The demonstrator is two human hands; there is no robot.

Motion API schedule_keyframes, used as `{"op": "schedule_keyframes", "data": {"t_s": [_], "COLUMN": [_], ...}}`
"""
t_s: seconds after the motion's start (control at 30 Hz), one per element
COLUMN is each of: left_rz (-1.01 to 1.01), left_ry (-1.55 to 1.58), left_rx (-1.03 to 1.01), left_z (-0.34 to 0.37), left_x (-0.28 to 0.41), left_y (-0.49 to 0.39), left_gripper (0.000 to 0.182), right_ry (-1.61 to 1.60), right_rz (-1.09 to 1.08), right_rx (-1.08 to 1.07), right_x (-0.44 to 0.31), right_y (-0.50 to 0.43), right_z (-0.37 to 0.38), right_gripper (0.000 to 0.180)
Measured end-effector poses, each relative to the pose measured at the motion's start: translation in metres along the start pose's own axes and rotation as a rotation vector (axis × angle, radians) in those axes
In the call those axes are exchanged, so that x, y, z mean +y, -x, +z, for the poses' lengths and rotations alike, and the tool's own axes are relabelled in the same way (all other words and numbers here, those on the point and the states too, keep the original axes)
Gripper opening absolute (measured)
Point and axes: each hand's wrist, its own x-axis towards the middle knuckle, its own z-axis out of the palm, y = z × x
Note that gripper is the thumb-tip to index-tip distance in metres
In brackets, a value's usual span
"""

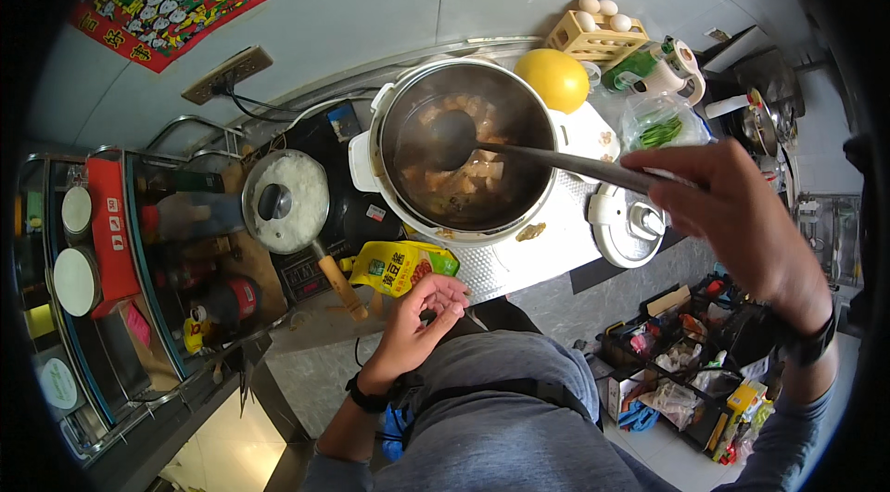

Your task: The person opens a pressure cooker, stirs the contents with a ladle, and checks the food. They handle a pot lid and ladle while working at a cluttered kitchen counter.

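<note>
My right hand [723, 214] grips the long handle of a dark ladle [455, 137]. Its bowl is in the steaming inner pot [546, 182] of a white electric cooker [363, 161], among chunks of meat [487, 168] in brown liquid. My left hand [427, 318] hovers by the counter's front edge, fingers loosely curled, with nothing visible in it. Just beyond it lies a yellow soybean paste pouch [396, 268]. The white cooker lid [629, 224] rests at the right, below my right hand's side of the ladle handle.
At the left, a small lidded pan [288, 203] with a wooden handle stands near a bottle rack [132, 262]. A yellow round fruit [553, 80], an egg rack [598, 36] and a bag of greens [660, 127] sit behind right. Crates of packages [685, 367] stand on the floor.
</note>
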Motion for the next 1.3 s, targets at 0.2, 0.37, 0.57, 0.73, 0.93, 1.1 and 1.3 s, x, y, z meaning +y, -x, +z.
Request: {"op": "schedule_keyframes", "data": {"t_s": [0.2, 0.37, 0.57, 0.73, 0.93, 1.1, 1.3], "left_rz": [-0.022, -0.029, -0.027, -0.053, -0.024, -0.013, -0.007], "left_ry": [-0.017, 0.017, 0.025, -0.007, 0.041, 0.032, 0.010], "left_rx": [0.029, 0.059, 0.103, 0.102, 0.125, 0.100, 0.096], "left_z": [-0.004, -0.009, -0.015, -0.020, -0.019, -0.018, -0.016], "left_x": [0.000, 0.000, -0.004, -0.004, -0.004, -0.001, 0.000], "left_y": [0.007, 0.014, 0.019, 0.022, 0.020, 0.016, 0.012], "left_gripper": [0.020, 0.021, 0.022, 0.021, 0.021, 0.021, 0.021], "right_ry": [0.152, 0.819, 1.208, 0.733, 0.471, 0.097, -0.163], "right_rz": [-0.203, -0.680, -1.537, -1.213, -1.057, -0.371, -0.095], "right_rx": [0.016, -0.098, 0.321, 0.143, 0.037, -0.163, -0.288], "right_x": [-0.024, -0.041, -0.053, -0.043, -0.022, 0.000, 0.045], "right_y": [-0.029, -0.064, -0.083, -0.072, -0.072, -0.048, -0.033], "right_z": [-0.005, -0.006, 0.007, 0.009, 0.001, -0.002, 0.001], "right_gripper": [0.027, 0.023, 0.003, 0.018, 0.019, 0.031, 0.036]}}
